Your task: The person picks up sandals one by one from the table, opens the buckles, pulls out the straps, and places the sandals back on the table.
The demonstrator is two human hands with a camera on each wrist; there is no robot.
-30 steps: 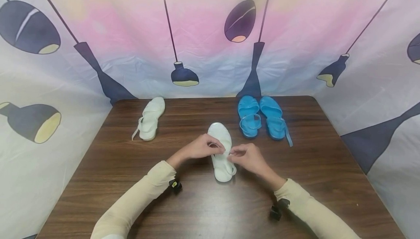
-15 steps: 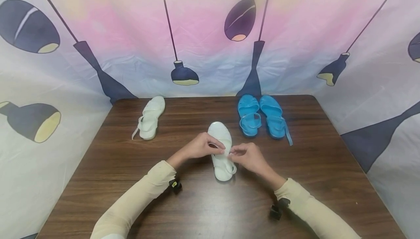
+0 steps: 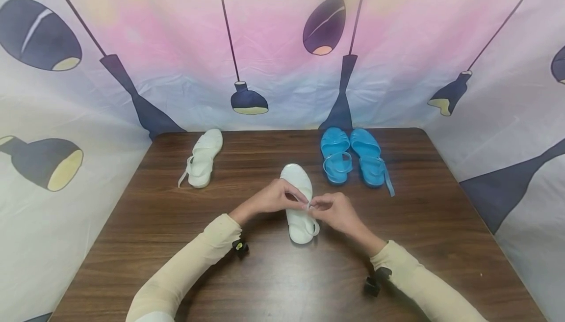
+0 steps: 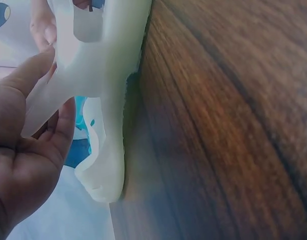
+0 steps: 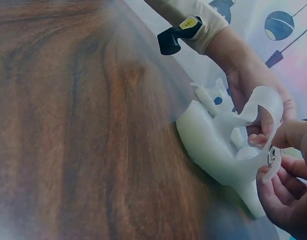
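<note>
I am working with both hands over the white sandal [image 3: 296, 174], which is lying sole-down near the middle of the table [image 3: 282, 282], its toe pointing away from me and its heel toward me. My left hand [image 3: 274, 197] is reaching across the sandal with thumb and fingers narrowed, pinching the strap [image 5: 266, 97]. My right hand [image 3: 337, 212] is coming in from the other side, its fingers bent and its grip narrow, holding the end of the strap beside the metal buckle [image 5: 272, 156]. My fingertips are almost meeting above the sandal's right side; whether they are touching one another, I cannot tell. In the right wrist view the strap is curving up in a loop above the heel.

A second white sandal [image 3: 204, 157] is lying toward the far left of the table, its own strap trailing at the side. At the far right two blue sandals are sitting side by side, toes away from me: the left blue sandal [image 3: 334, 140] and the right blue sandal [image 3: 364, 141], the latter with a loose strap [image 3: 389, 178] hanging out. Pale sleeves [image 3: 187, 258] are covering my arms, and a backdrop [image 3: 282, 32] printed with lamps is hanging behind the table.
</note>
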